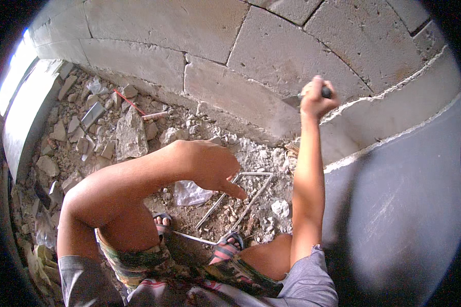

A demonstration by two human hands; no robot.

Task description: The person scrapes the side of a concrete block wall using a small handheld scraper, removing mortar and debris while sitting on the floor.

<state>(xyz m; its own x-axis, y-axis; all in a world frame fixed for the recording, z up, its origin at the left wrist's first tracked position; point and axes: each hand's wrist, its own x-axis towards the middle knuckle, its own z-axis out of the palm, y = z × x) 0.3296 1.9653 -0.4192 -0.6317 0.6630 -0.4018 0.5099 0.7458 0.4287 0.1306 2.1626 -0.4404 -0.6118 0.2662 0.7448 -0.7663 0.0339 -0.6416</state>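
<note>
My right hand (318,98) is closed around the black handle of a scraper (294,100). Its flat metal blade is against the lower part of the block wall (261,38), close to a rough mortar edge, and slightly blurred. My left hand (212,166) hangs in front of me with its back up, a finger or thumb stretched out and apart from the rest. Nothing shows in it, though its other fingers are partly hidden. Below it a thin white bent frame (258,192) lies on the rubble by my feet.
Broken blocks (130,134) and stones cover the floor along the wall at left. Among them lie a red stick (129,102), a grey piece (93,115) and a clear plastic bag (191,194). A dark grey smooth panel (394,215) rises at my right. Bright light enters at far left.
</note>
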